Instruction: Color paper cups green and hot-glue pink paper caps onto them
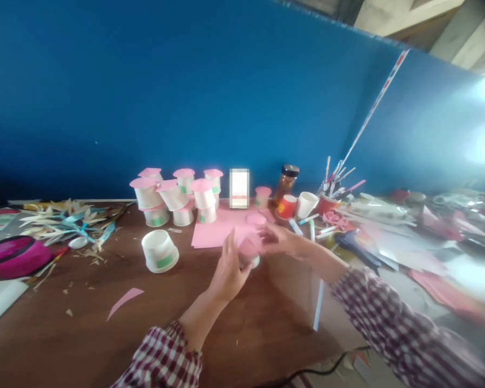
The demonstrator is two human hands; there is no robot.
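Between my two hands, low over the table, is a small paper cup (255,261) topped with a pink paper disc (249,244). My left hand (228,268) is closed around its left side, with the thumb at the front. From the right, the curled fingers of my right hand (278,240) touch the cup near the disc's edge; their tips are slightly blurred. Just behind lies another pink disc (256,219) on pink paper sheets (210,230). An upturned white cup stack (160,251) stands to the left, without a pink top.
Pink-topped cups (144,191) stand stacked at the back left. Behind my right hand are a brown jar (286,183), a red cup (286,206), a white cup (307,203) and markers (325,233). A pink scrap (123,303) lies front left; clutter covers the right side.
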